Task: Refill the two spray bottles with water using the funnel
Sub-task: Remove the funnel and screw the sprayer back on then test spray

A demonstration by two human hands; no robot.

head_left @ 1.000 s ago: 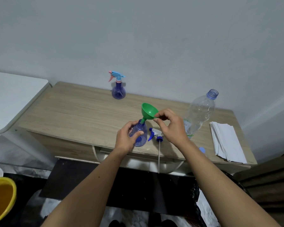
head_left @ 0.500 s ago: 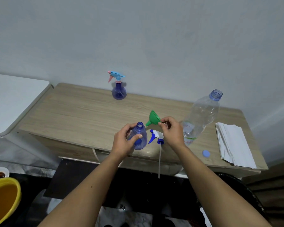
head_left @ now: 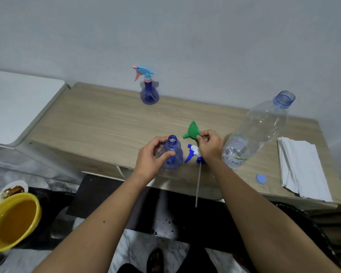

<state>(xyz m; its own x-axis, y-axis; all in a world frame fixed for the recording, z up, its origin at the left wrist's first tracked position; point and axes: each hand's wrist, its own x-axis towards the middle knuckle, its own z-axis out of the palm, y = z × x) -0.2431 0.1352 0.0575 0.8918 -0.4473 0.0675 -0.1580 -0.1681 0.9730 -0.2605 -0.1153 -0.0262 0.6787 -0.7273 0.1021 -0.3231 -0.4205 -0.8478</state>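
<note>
The green funnel (head_left: 192, 131) has been lowered beside the uncapped blue spray bottle (head_left: 172, 153), pinched by the right hand (head_left: 209, 145); the bottle is gripped by the left hand (head_left: 152, 156).

Green funnel (head_left: 192, 131); translucent blue open bottle (head_left: 172, 152); blue-white trigger head (head_left: 193, 155); far sprayer (head_left: 148, 86) blue with light-blue/pink head; clear water bottle (head_left: 258, 131), label print possibly green; yellow bowl (head_left: 12, 221).
</note>
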